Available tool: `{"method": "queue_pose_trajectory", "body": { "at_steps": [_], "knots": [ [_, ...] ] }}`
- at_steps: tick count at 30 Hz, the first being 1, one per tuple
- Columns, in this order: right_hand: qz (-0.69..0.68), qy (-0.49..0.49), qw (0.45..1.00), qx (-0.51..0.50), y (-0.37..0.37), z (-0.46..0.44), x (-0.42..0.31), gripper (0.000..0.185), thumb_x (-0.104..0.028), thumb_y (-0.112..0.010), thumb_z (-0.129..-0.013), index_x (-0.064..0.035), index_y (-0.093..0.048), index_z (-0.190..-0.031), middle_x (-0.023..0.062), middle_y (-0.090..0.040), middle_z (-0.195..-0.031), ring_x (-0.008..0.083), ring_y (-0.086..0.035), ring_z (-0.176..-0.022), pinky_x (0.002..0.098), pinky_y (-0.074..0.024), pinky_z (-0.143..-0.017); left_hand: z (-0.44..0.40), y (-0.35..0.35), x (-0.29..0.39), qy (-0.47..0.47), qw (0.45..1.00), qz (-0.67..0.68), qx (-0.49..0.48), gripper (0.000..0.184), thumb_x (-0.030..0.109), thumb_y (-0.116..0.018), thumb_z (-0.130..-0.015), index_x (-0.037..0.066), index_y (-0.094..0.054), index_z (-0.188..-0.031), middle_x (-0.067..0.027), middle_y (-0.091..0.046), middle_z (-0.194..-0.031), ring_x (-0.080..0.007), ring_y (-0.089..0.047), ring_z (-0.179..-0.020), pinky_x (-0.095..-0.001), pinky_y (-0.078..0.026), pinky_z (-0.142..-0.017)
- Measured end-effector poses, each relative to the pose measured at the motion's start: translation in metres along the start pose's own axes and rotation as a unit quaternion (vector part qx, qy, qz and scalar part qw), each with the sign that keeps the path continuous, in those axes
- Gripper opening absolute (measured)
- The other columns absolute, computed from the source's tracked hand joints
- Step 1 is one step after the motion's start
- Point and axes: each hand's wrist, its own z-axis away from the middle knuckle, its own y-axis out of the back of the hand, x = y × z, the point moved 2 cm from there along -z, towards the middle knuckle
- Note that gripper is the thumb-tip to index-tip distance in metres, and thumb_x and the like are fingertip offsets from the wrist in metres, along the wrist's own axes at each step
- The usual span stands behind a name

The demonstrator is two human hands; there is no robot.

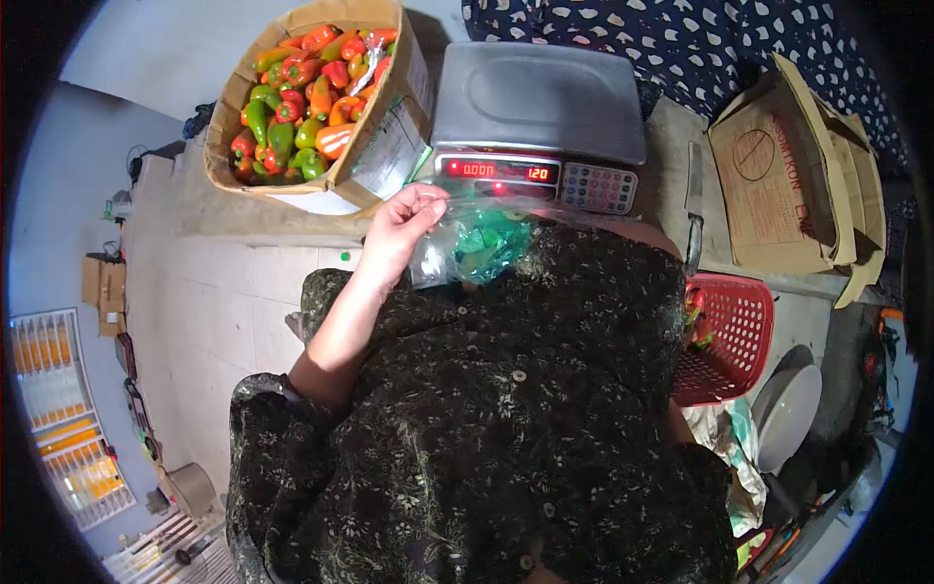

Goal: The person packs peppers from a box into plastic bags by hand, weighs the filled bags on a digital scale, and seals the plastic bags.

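Note:
My left hand [404, 222] pinches the edge of a clear plastic bag [433, 255] between thumb and fingers, in front of the scale. Crumpled green plastic [486, 243] shows in or behind the clear film; which of the two, I cannot tell. The bag hangs against my dark patterned shirt [506, 389]. Just beyond it stands a digital scale [535, 102] with a bare metal platform and a lit red display [498, 173]. My right hand does not show; only a bit of that arm's skin appears beside the shirt.
A cardboard box [413, 107] full of red, orange and green peppers [311, 102] stands left of the scale. To the right are a knife [695, 180], an open carton [778, 175] and a red perforated basket [735, 341] with some peppers. A pale round dish [790, 419] leans below.

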Motion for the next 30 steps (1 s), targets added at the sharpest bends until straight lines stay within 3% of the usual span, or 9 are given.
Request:
{"method": "queue_pose_trajectory", "body": {
  "at_steps": [6, 7, 10, 12, 18, 23, 26, 27, 30],
  "knots": [
    [-0.007, -0.009, 1.000, -0.009, 0.001, 0.002, 0.006, 0.024, -0.019, -0.055, -0.089, -0.0018, -0.056, -0.106, 0.0113, -0.058, -0.094, 0.0227, -0.054, -0.089, 0.0330, -0.0421, -0.081, -0.017, 0.033, -0.040, -0.019, 0.990, -0.137, 0.031, 0.030, 0.002, -0.058, -0.085, 0.002, -0.051, -0.114, 0.0039, -0.053, -0.087, -0.0060, -0.050, -0.080, -0.0205, -0.040, -0.076],
    [-0.007, -0.012, 1.000, -0.007, 0.001, 0.003, 0.006, 0.024, -0.019, -0.055, -0.090, -0.0018, -0.056, -0.106, 0.0111, -0.058, -0.094, 0.0225, -0.054, -0.089, 0.0329, -0.0421, -0.081, -0.017, 0.040, -0.046, -0.026, 0.981, -0.170, 0.086, 0.047, 0.003, -0.063, -0.077, 0.002, -0.044, -0.120, -0.0044, -0.054, -0.093, -0.0148, -0.054, -0.087, -0.0260, -0.042, -0.079],
    [-0.012, -0.014, 1.000, -0.005, 0.005, 0.006, 0.009, 0.023, -0.020, -0.055, -0.090, -0.0018, -0.056, -0.105, 0.0107, -0.058, -0.094, 0.0218, -0.054, -0.089, 0.0325, -0.0422, -0.081, -0.002, 0.025, -0.032, -0.239, 0.815, -0.462, 0.255, 0.058, 0.001, -0.061, -0.070, 0.001, -0.039, -0.124, -0.0157, -0.049, -0.110, -0.0273, -0.050, -0.104, -0.0352, -0.039, -0.091],
    [-0.014, -0.016, 1.000, -0.007, 0.003, 0.008, 0.010, 0.023, -0.020, -0.054, -0.090, -0.0018, -0.056, -0.105, 0.0103, -0.058, -0.094, 0.0214, -0.054, -0.088, 0.0322, -0.0422, -0.080, 0.007, -0.002, -0.006, -0.316, 0.766, -0.521, 0.204, 0.058, 0.004, -0.061, -0.069, 0.002, -0.041, -0.123, -0.0196, -0.046, -0.119, -0.0351, -0.045, -0.112, -0.0437, -0.035, -0.095],
    [-0.012, -0.020, 1.000, -0.017, 0.004, 0.010, 0.012, 0.023, -0.021, -0.054, -0.091, -0.0019, -0.056, -0.103, 0.0094, -0.058, -0.093, 0.0201, -0.054, -0.087, 0.0314, -0.0423, -0.080, -0.013, -0.098, 0.017, -0.325, 0.831, -0.436, -0.115, 0.047, 0.009, -0.065, -0.073, 0.003, -0.050, -0.117, -0.0179, -0.050, -0.118, -0.0352, -0.048, -0.111, -0.0432, -0.037, -0.096],
    [-0.012, -0.024, 1.000, -0.012, 0.007, 0.019, 0.012, 0.022, -0.022, -0.053, -0.091, -0.0020, -0.056, -0.102, 0.0086, -0.058, -0.093, 0.0190, -0.054, -0.086, 0.0307, -0.0424, -0.080, -0.069, -0.170, -0.050, -0.246, 0.869, -0.411, -0.123, 0.045, 0.031, -0.062, -0.082, 0.002, -0.053, -0.115, -0.0191, -0.055, -0.115, -0.0377, -0.052, -0.108, -0.0444, -0.042, -0.090],
    [-0.017, -0.032, 0.999, -0.016, 0.004, 0.023, 0.019, 0.022, -0.022, -0.053, -0.092, -0.0020, -0.056, -0.101, 0.0081, -0.058, -0.093, 0.0183, -0.054, -0.086, 0.0303, -0.0425, -0.080, -0.093, -0.164, -0.078, -0.011, 0.908, -0.369, -0.199, 0.050, 0.037, -0.059, -0.083, 0.002, -0.052, -0.118, -0.0200, -0.060, -0.108, -0.0367, -0.058, -0.099, -0.0432, -0.045, -0.086],
    [-0.021, -0.037, 0.999, -0.017, 0.003, 0.023, 0.022, 0.022, -0.022, -0.053, -0.092, -0.0020, -0.056, -0.101, 0.0079, -0.058, -0.093, 0.0181, -0.054, -0.086, 0.0302, -0.0425, -0.080, -0.094, -0.159, -0.077, -0.060, 0.899, -0.393, -0.185, 0.043, 0.035, -0.061, -0.083, 0.004, -0.058, -0.113, -0.0189, -0.064, -0.097, -0.0353, -0.061, -0.090, -0.0424, -0.048, -0.080],
    [-0.027, -0.045, 0.998, -0.023, 0.006, 0.021, 0.027, 0.022, -0.023, -0.053, -0.092, -0.0020, -0.056, -0.100, 0.0075, -0.058, -0.093, 0.0174, -0.053, -0.085, 0.0298, -0.0425, -0.079, -0.097, -0.140, -0.075, -0.083, 0.870, -0.418, -0.248, 0.031, 0.029, -0.058, -0.088, 0.006, -0.061, -0.109, -0.0148, -0.064, -0.104, -0.0326, -0.062, -0.093, -0.0411, -0.048, -0.080]
  ]
}}
